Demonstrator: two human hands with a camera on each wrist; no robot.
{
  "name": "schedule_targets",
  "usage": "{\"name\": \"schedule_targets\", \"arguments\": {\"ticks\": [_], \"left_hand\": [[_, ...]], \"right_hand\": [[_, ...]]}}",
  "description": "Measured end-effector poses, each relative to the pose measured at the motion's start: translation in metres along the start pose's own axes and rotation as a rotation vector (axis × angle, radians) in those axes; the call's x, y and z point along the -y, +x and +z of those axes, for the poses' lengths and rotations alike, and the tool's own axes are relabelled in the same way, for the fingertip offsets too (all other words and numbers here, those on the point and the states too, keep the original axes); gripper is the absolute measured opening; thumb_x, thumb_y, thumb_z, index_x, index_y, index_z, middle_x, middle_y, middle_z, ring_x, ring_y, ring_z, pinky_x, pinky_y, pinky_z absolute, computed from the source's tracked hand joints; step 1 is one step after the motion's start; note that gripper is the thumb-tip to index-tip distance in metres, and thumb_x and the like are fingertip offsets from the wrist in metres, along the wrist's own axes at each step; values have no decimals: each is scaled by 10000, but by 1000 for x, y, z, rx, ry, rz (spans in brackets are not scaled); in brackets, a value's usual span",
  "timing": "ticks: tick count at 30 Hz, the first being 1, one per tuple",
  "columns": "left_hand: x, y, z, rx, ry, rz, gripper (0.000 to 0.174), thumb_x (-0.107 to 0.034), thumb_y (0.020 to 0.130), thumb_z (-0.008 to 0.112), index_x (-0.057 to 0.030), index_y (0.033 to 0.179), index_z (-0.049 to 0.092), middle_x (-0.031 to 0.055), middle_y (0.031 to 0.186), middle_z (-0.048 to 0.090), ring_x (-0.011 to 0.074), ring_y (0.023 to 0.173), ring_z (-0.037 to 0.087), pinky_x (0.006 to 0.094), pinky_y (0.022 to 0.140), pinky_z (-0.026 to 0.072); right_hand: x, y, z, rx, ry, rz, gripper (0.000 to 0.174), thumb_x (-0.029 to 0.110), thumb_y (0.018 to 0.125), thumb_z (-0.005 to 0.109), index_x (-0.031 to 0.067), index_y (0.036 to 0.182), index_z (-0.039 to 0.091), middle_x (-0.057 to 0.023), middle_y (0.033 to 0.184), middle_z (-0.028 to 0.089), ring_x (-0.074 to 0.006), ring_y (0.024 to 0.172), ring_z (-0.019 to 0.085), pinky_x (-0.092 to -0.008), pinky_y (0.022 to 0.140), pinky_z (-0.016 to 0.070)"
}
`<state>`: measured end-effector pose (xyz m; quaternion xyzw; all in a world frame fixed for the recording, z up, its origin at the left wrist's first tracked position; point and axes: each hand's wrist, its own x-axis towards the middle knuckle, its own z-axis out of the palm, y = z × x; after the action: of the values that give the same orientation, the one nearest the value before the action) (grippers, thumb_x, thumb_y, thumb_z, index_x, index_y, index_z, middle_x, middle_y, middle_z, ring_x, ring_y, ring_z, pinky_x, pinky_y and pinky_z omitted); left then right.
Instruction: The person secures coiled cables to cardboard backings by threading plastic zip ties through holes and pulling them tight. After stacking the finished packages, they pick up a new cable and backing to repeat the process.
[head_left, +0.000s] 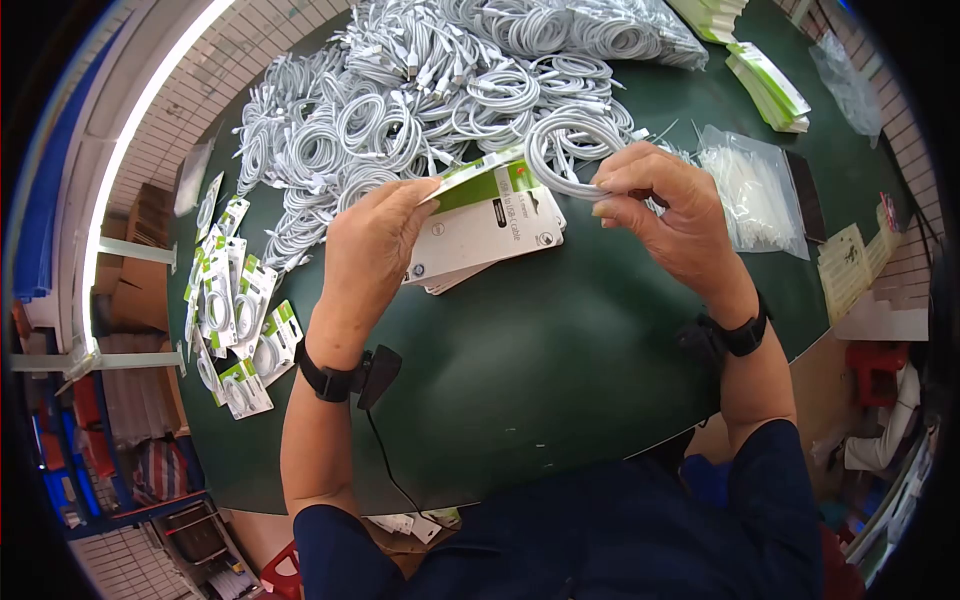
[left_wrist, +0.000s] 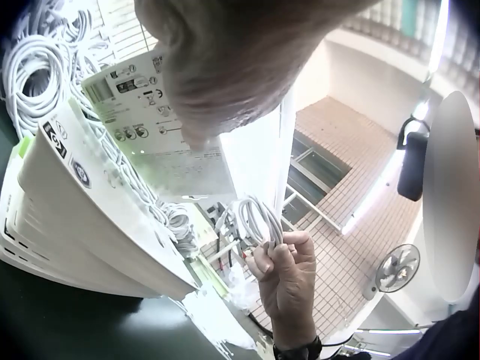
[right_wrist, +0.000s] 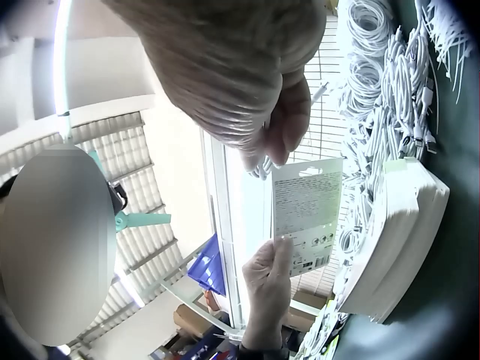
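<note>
My left hand [head_left: 370, 245] pinches a green and white cable packaging card [right_wrist: 307, 206] by its edge, thumb against the fingers. The printed back of that card, with its hanging slot at the top, shows in the right wrist view. Between the thumb and fingers of my right hand [head_left: 672, 205] is a coiled white cable [head_left: 533, 150], held up close to the card's far end. Under the held card lies a stack of similar cards [head_left: 470, 240], its top one printed "USB-A to USB-C cable".
A big heap of coiled white cables [head_left: 390, 120] covers the table's far side. Carded cables [head_left: 230, 300] lie at the left. At the right are a clear bag of thin white strips [head_left: 750, 190] and another card stack [head_left: 770, 85]. The green table [head_left: 500, 400] has a curved near edge.
</note>
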<state>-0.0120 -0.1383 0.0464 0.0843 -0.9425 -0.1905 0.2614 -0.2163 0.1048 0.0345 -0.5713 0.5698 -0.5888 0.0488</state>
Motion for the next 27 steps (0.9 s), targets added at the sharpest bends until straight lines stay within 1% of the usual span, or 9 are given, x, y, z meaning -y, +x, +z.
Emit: {"name": "schedule_targets", "arguments": {"ticks": [3,4,7,10,12,15,19,25,27], "left_hand": [[-23,-1,-20,-173,211,121,183,-23,937,742,-17,1118,761,151,1033,775,277,880,754,325,771,581],[-34,-5,-26,-229,248,163,203,24,886,756,-15,1086,759,143,1015,774,289,882,752,350,766,580],[-65,-28,-40,-191,328,229,245,42,842,758,-31,1076,759,122,1002,774,289,881,751,363,750,577],[-87,-65,-27,-41,229,188,252,34,808,765,-47,1046,745,101,986,769,283,870,748,369,732,571],[-94,-90,-3,33,188,198,211,-47,801,762,-62,1009,727,67,965,741,244,882,737,352,728,559],[-96,-112,22,87,124,154,181,-104,789,753,-73,960,701,34,925,698,208,844,699,340,696,529],[-95,-114,32,81,51,115,173,-109,780,798,-75,907,685,37,872,684,220,752,661,353,633,501],[-90,-104,31,28,-97,44,223,-29,756,849,-42,917,697,88,895,710,277,805,695,370,705,557],[-90,-102,30,-162,-24,136,294,-16,741,880,-55,974,706,98,921,710,308,899,703,383,769,573]], "right_hand": [[6,-2,0,-105,136,40,157,-54,908,765,-9,1036,685,-124,1041,712,-137,814,702,-258,694,612],[10,-2,0,-120,163,16,170,-69,912,756,-13,1051,676,-137,1062,706,-143,829,703,-261,703,620],[23,-5,-4,-157,249,-30,210,-114,921,727,-25,1095,650,-176,1127,687,-163,875,706,-271,730,643],[40,-10,-2,-88,291,-89,247,-157,906,716,-46,1109,631,-207,1129,679,-180,864,710,-280,712,634],[47,-22,8,-21,282,-98,290,-163,884,737,-49,1127,628,-227,1124,675,-191,842,711,-286,700,617],[51,-47,38,97,92,-105,266,-64,784,852,4,1002,715,-156,998,732,-252,832,738,-317,722,603],[39,-71,56,255,-131,-191,227,-78,805,796,1,997,704,-132,982,697,-266,828,726,-336,697,601],[25,-61,65,54,-108,-187,250,-40,809,837,14,1016,707,-137,976,716,-251,784,737,-318,658,598],[22,-59,63,48,-106,-165,260,-23,810,853,21,1021,709,-131,972,727,-239,768,738,-307,651,595]]}}
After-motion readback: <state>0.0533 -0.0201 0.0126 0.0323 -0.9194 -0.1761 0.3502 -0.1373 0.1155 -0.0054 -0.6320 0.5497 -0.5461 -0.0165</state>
